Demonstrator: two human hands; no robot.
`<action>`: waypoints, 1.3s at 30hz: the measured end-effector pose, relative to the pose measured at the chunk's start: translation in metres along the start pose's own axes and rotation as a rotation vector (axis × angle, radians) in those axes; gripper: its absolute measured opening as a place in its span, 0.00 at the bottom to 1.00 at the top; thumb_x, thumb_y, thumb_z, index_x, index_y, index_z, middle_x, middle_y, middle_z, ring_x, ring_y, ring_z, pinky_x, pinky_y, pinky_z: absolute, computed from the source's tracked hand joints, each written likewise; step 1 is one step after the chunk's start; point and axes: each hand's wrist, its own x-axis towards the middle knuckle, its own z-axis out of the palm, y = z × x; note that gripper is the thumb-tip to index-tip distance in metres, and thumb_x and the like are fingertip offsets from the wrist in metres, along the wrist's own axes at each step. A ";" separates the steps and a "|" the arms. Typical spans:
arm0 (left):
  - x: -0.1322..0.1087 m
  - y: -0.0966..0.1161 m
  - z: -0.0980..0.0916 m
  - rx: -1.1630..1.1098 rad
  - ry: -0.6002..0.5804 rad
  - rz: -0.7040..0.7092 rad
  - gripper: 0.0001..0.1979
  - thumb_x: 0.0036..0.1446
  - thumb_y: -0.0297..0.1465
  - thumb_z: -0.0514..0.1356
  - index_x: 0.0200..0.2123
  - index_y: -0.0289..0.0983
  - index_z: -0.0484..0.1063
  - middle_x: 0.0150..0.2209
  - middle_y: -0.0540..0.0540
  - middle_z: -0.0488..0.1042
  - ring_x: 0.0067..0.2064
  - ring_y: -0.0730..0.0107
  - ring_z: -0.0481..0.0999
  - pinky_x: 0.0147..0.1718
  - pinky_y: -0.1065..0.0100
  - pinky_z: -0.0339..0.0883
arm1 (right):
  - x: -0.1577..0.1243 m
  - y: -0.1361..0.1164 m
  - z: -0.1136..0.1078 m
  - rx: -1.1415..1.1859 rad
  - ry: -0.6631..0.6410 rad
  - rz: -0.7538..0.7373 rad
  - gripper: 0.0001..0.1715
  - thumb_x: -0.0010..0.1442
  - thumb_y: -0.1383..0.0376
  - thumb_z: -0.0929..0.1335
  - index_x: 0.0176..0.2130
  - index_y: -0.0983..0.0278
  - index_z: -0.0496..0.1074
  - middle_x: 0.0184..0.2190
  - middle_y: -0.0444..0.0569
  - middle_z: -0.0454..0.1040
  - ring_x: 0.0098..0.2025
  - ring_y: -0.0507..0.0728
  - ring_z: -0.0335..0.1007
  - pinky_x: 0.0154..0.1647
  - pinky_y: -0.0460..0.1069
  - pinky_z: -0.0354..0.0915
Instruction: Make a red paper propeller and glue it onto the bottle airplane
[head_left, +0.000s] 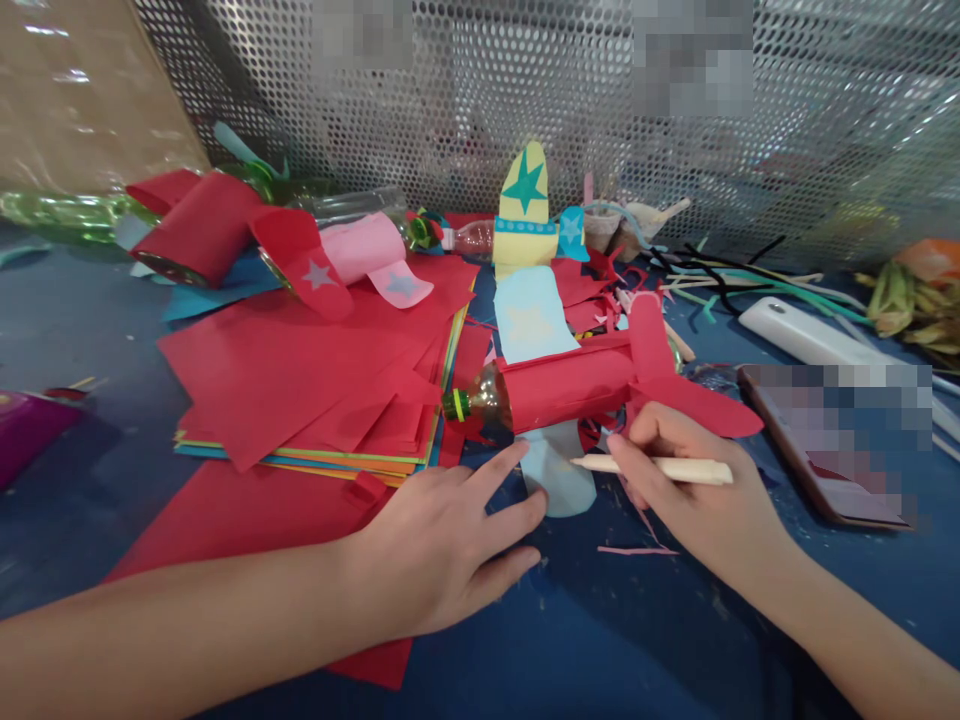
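Holding a white pen (651, 468) in the right hand (701, 500), fingers clenched round the barrel, tip pointing left at the light blue paper wing (556, 478) under the red-wrapped bottle plane (570, 385). Left hand (442, 545) lies flat with fingers released and spread, fingertips touching the near left edge of that wing, apparently pinning it so it can't slide under the pen. The plane lies crosswise, green cap to the left, red tail to the right, a second blue wing sticking out on its far side. Left of it sits a stack of coloured paper (315, 400), red sheets on top, close enough to crowd the left hand. Far left, another red-wrapped bottle (199, 235) and a pink one (367, 250); far centre, a yellow fin with a green star (523, 205). Right of the pen hand, a phone (817, 445) and a white case (802, 335) limit room on that side. Paper scraps (637, 549) litter the blue table (645, 640) near the hands
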 end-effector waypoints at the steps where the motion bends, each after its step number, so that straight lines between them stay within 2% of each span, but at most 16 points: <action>1: 0.000 0.000 0.000 0.000 0.000 0.000 0.16 0.64 0.37 0.47 0.47 0.41 0.71 0.57 0.34 0.65 0.30 0.63 0.75 0.26 0.60 0.71 | 0.000 0.000 0.000 0.001 -0.003 0.001 0.16 0.61 0.61 0.63 0.24 0.60 0.55 0.13 0.36 0.60 0.15 0.48 0.56 0.17 0.43 0.56; 22: 0.000 0.001 0.000 -0.004 -0.016 -0.013 0.16 0.64 0.37 0.48 0.47 0.41 0.71 0.58 0.35 0.63 0.30 0.66 0.74 0.27 0.62 0.70 | 0.002 -0.004 -0.002 -0.036 0.016 -0.025 0.16 0.59 0.63 0.62 0.23 0.60 0.54 0.13 0.36 0.59 0.14 0.48 0.54 0.15 0.42 0.54; 32: 0.000 0.000 0.000 -0.001 -0.021 -0.008 0.16 0.63 0.37 0.48 0.48 0.41 0.70 0.57 0.35 0.64 0.30 0.64 0.75 0.27 0.60 0.71 | 0.002 -0.004 -0.003 -0.041 0.023 -0.041 0.15 0.59 0.64 0.62 0.23 0.60 0.54 0.12 0.35 0.58 0.14 0.47 0.53 0.15 0.42 0.53; 39: 0.001 0.001 -0.001 -0.002 -0.012 -0.002 0.16 0.63 0.37 0.48 0.47 0.40 0.71 0.57 0.34 0.64 0.29 0.65 0.75 0.26 0.60 0.71 | 0.000 -0.002 0.000 0.000 -0.008 -0.010 0.16 0.60 0.63 0.62 0.24 0.59 0.54 0.13 0.36 0.60 0.14 0.48 0.56 0.16 0.43 0.55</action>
